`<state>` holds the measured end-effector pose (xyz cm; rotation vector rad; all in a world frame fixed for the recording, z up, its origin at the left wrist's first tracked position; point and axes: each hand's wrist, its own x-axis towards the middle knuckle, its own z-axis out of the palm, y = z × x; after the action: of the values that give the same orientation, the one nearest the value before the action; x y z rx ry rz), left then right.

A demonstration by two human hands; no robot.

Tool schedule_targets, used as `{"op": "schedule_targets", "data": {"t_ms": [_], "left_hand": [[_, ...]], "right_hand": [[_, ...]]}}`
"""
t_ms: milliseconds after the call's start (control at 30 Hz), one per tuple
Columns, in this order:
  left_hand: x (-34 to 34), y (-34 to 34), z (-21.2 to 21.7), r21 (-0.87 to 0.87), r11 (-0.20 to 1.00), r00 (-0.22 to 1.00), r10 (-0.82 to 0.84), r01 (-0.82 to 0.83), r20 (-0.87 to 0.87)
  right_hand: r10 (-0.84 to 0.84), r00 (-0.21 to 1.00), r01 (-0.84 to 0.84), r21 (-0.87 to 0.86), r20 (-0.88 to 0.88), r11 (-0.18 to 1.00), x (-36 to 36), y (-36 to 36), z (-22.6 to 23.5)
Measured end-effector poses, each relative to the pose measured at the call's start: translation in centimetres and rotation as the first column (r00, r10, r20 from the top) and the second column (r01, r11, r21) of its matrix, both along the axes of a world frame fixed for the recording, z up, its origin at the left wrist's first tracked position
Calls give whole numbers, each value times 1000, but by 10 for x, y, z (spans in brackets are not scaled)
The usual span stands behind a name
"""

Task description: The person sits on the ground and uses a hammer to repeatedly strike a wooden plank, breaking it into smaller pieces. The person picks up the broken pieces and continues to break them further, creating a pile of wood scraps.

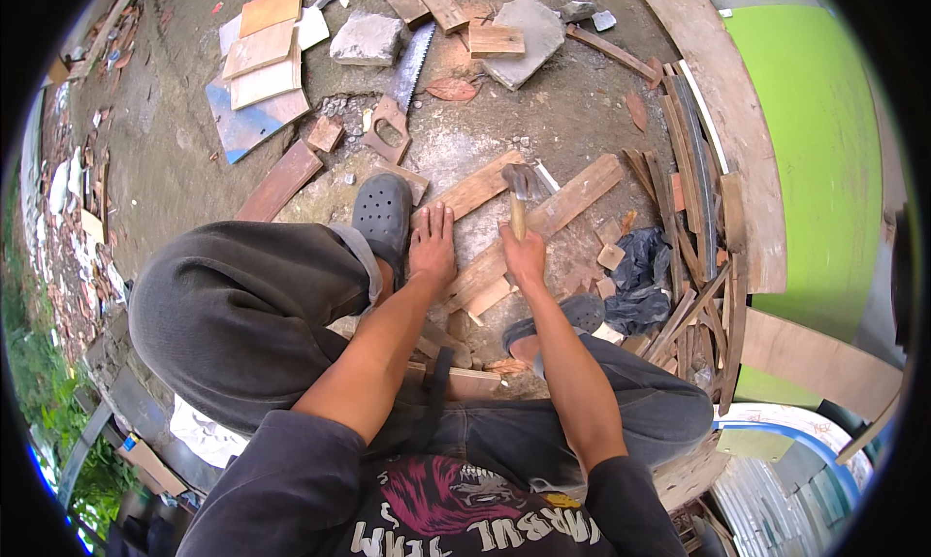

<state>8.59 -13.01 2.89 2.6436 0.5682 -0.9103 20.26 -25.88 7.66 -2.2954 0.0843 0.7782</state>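
Note:
My right hand (pixel 525 257) is wrapped round the wooden handle of a hammer (pixel 519 181). The dark metal head lies over the gap between two planks, close to the far end of the left plank (pixel 482 184). Flat on that plank's near end rests my left hand (pixel 433 245), its fingers stretched out and holding nothing. The longer right plank (pixel 587 192) runs diagonally past my right hand, partly hidden by it. A thin white strip (pixel 547 177) shows beside the hammer head.
A handsaw (pixel 392 130) lies ahead near grey stone chunks (pixel 369 39). Stacked thin boards (pixel 264 53) are at far left. On the right are a scrap wood pile (pixel 690 198), a black plastic bag (pixel 640 271) and a green panel (pixel 810 169). My clogs (pixel 381 208) flank the planks.

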Motion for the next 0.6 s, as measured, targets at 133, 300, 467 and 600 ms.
{"op": "schedule_targets", "data": {"t_ms": [133, 300, 467, 600], "left_hand": [[-1, -4, 1, 9, 999, 997, 48, -47, -68], [-6, -6, 19, -26, 993, 981, 110, -116, -160], [-12, -9, 16, -45, 992, 977, 104, -115, -186], [-16, 2, 25, -85, 992, 976, 72, -91, -208]], "right_hand": [[40, 994, -46, -53, -104, 998, 8, 8, -7], [-59, 994, 48, 122, 91, 991, -3, 13, -10], [-20, 987, -9, -179, -160, 984, 8, 11, -28], [18, 1000, -18, -39, 8, 999, -5, 8, -22]]}}
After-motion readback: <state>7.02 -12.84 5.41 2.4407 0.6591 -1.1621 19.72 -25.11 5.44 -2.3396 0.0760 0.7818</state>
